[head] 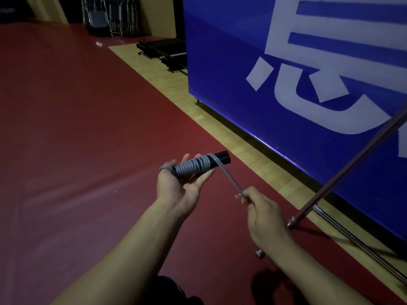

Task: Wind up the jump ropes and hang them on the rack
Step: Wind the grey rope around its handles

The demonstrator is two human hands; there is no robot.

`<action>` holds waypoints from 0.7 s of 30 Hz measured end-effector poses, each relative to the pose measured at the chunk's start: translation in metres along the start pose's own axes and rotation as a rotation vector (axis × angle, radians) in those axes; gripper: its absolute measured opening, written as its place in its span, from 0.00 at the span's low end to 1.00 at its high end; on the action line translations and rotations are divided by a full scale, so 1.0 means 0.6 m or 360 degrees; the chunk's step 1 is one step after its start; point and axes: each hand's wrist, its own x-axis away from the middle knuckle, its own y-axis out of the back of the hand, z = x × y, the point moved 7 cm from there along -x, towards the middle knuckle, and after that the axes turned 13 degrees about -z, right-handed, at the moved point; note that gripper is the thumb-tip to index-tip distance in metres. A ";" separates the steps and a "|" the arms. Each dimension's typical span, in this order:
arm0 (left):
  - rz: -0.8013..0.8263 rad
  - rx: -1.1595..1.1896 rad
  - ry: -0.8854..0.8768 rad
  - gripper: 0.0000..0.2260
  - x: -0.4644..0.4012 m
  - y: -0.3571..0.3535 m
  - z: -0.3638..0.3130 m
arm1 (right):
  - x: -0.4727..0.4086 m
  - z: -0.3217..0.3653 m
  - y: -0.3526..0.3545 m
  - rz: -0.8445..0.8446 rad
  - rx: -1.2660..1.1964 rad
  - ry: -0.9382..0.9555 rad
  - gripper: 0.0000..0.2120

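— While the winding is plainly not finished, how far along would you put the person?

— Late in the winding step, by my reading. Nearest the camera, the right hand [261, 208] has its fingers curled round the free end of the grey rope [230, 180], pinching it just where it leaves the fist. From there the strand runs up and left, fairly taut, to the handle [202, 165].

— And the other hand?

— The left hand [179, 183] lies palm up, fingers mostly straight, the black handle resting across them. A loop of rope seems to sit round the thumb [165, 168]; whether the thumb presses the handle, one cannot tell. Many grey turns already cover the handle, side by side, with only the black end cap [223, 158] bare.

— What does the next move call for?

— Probably carrying the short tail round the handle again, keeping tension so the coils do not slacken, then tucking the end. With that hand so relaxed, the handle could roll.

— And the hanging?

— Not yet begun. A slanted metal pole [343, 172] stands to the right, its foot on the red mat [77, 128], likely part of the rack. Beyond it stands a blue banner [231, 62], and stacked chairs [110, 16] at the far wall.
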 end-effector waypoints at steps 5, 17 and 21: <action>-0.0013 -0.0021 0.0061 0.13 0.011 0.002 0.010 | 0.007 0.017 0.005 -0.0055 -0.0001 0.0064 0.16; 0.0014 0.0173 0.0053 0.12 0.012 0.000 0.000 | 0.023 0.079 0.037 -0.0469 -0.0233 0.0366 0.19; 0.0058 0.0126 0.0063 0.12 0.014 -0.006 0.002 | 0.016 0.043 0.032 -0.0231 -0.0586 -0.0569 0.24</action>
